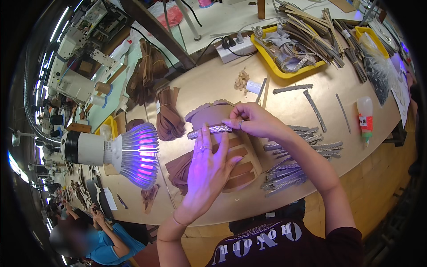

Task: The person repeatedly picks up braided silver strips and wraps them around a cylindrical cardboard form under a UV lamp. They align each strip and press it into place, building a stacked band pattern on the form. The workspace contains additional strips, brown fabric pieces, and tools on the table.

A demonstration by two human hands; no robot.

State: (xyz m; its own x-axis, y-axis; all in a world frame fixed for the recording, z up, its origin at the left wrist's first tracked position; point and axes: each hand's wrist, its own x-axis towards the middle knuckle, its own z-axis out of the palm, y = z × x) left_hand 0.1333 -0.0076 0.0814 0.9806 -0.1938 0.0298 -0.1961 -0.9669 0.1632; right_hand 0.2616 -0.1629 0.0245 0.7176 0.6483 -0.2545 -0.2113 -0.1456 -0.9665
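Head view: both hands work over the middle of a curved wooden worktop (209, 84). The left hand (209, 171) lies flat with fingers spread and straight, its fingertips pressing a grey braided strip (209, 130) down onto a brown leather piece (209, 115); its grip is open and holds nothing. The right hand (253, 121) pinches the strip's right end between thumb and fingertips, so its grip is closed on the strip. The strip lies across the leather piece, roughly level. Just right of the hands sits a loose pile of similar strips (293, 160). Left of the hands a white lamp (120, 153) glows violet. At the far edge stands a yellow tray (293, 73) filled with strips, and a small glue bottle (365, 115) lies to the right.
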